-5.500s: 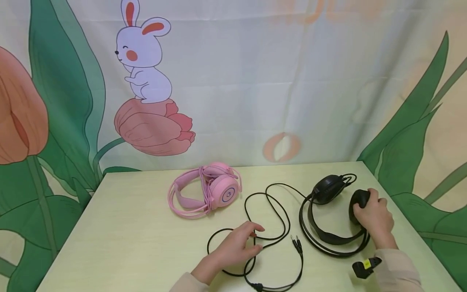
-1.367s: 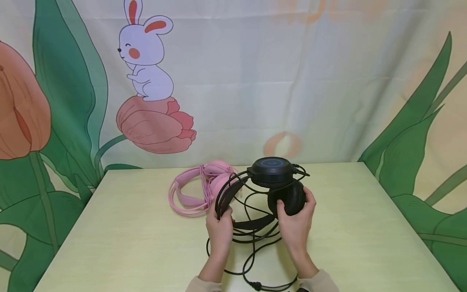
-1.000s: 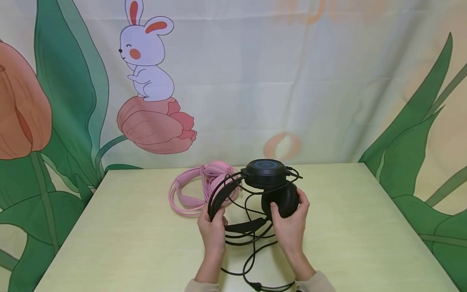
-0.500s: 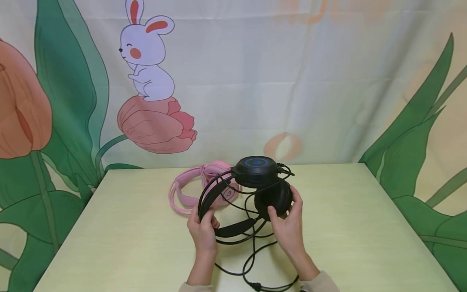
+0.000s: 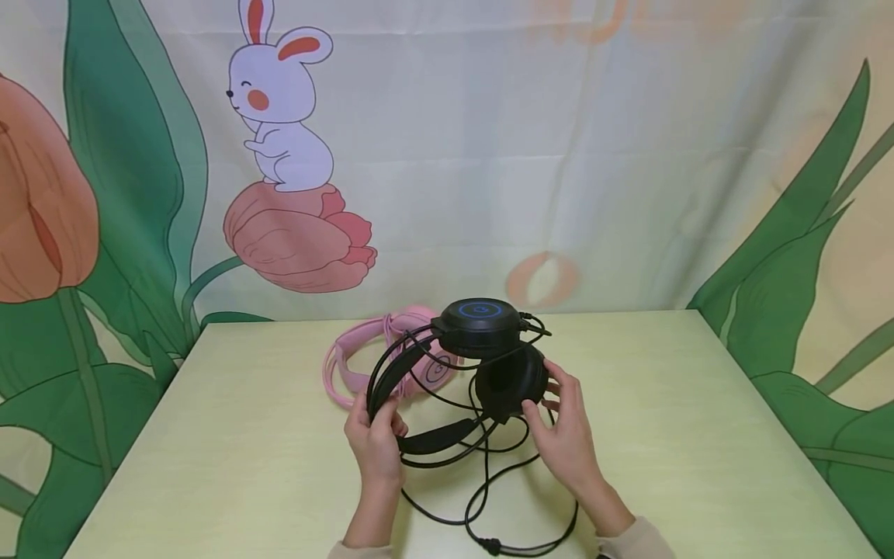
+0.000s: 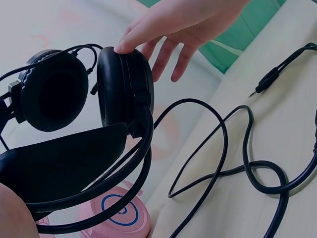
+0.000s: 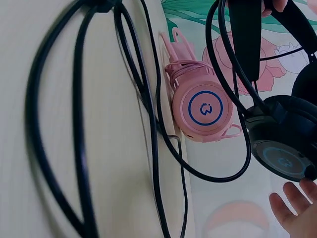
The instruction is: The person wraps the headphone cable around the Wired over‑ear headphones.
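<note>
My left hand grips the headband of a black headset, which it holds up above the table. In the head view one ear cup with a blue ring faces up, and the other ear cup hangs below. Beside that lower cup is my right hand; the left wrist view shows its thumb touching the cup, the other fingers stretched out and spread. Black cable trails from the headset onto the table. A pink headset lies behind, partly hidden by the black one in the head view.
The pale table ends at a printed curtain with a rabbit and flowers. Loops of cable lie below the hands, with a splitter near the front edge. A cable plug rests on the table in the left wrist view.
The black headset was lifted from the right side of the table and brought leftward, in front of the pink one. My right hand's hold on the lower ear cup has loosened.
</note>
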Demonstrator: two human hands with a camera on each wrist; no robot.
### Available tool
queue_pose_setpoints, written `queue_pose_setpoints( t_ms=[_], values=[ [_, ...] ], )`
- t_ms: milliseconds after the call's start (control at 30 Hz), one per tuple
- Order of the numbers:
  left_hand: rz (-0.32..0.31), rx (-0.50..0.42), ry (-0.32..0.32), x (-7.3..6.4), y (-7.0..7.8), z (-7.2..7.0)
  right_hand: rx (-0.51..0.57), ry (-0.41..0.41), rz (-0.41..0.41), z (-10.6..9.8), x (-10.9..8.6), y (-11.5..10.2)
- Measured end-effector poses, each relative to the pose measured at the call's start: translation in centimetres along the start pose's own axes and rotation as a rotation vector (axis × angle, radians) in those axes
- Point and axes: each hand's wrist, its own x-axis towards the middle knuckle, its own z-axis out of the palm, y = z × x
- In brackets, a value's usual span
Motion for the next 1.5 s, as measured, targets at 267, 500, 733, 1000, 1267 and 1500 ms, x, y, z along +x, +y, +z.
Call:
queue_pose_setpoints(
  t_ms=[267, 500, 733, 1000, 1267, 1500],
  values=[
    [-0.011, -0.016, -0.004, -0.2, 0.2, 0.0, -0.177, 0.083, -0.126, -0.8, 0.0, 0.0],
    [-0.021, 0.044, 0.011, 0.1, 0.8, 0.0, -0.227, 0.146, -0.317, -1.8, 0.9, -0.9],
    [-0.033, 0.126, 0.013, 0.3, 1.1, -0.2, -0.234, 0.096, -0.556, -2.6, 2.4, -2.8],
    [-0.015, 0.188, -0.005, 0.2, 1.5, -0.2, -0.317, -0.026, -0.701, -2.6, 3.5, -5.0],
    [-0.003, 0.251, -0.024, -0.1, 1.5, -0.2, -0.428, -0.11, -0.746, -1.5, 4.3, -6.3],
    [-0.004, 0.254, -0.026, -0.5, 1.2, -0.1, -0.521, -0.093, -0.75, -0.2, 4.4, -7.3]
  ],
)
